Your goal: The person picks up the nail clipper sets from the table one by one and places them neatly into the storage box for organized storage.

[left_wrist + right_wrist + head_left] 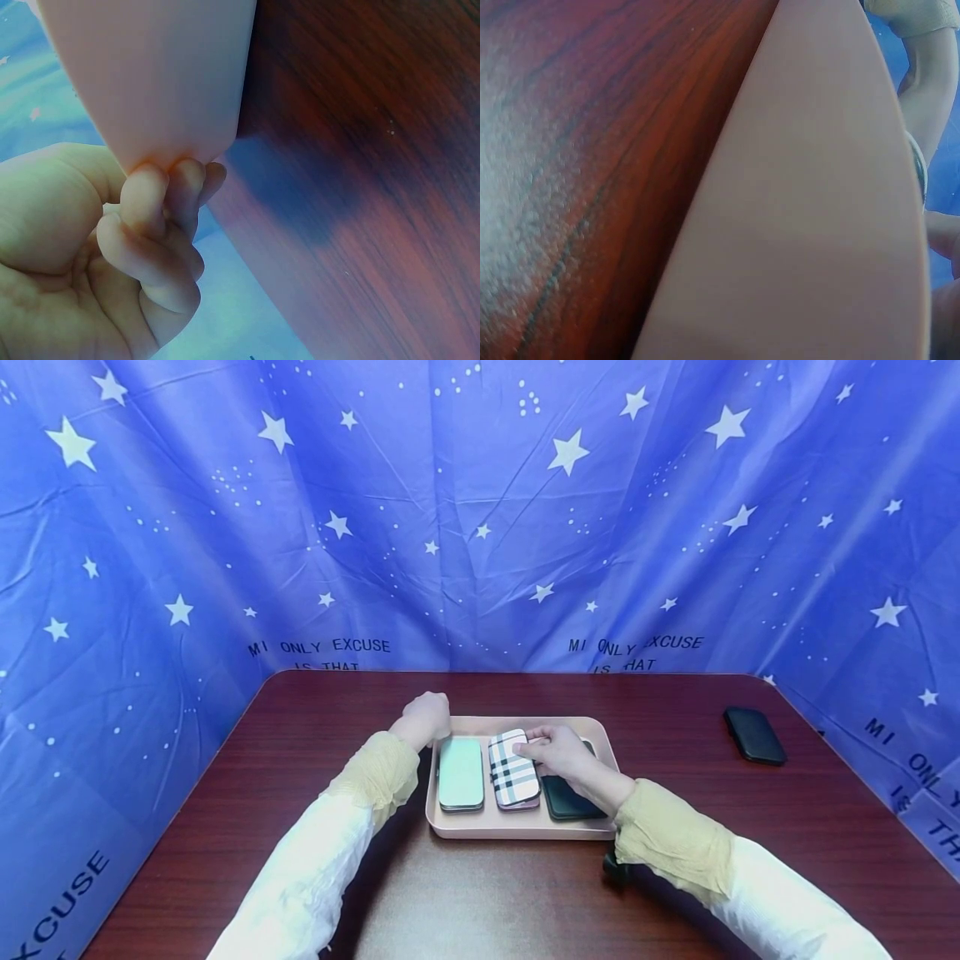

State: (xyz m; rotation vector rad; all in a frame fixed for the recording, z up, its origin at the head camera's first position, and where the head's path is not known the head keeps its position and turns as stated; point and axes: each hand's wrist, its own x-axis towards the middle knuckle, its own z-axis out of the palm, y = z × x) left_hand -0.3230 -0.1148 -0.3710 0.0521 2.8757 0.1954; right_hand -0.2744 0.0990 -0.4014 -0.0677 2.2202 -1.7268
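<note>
A shallow pink tray (517, 833) stands on the table with several flat, rounded cases in it. My left hand (423, 717) grips the tray's back left corner; in the left wrist view, curled fingertips (144, 191) press the outer wall. With my right hand (562, 752) I pinch the black-and-white plaid case (513, 777) in the middle, thumb on its top and fingers at its right edge. Something pinkish shows under its near end. A mint green case (461, 772) lies at the left. The dark green case (573, 802) on the right is partly covered by my right hand.
Right of the tray, a black rounded case (754, 735) lies near the edge of the dark red wooden table (300, 727). A small black object (615, 866) shows below my right wrist. Blue star-printed cloth (480, 527) hangs behind and at both sides.
</note>
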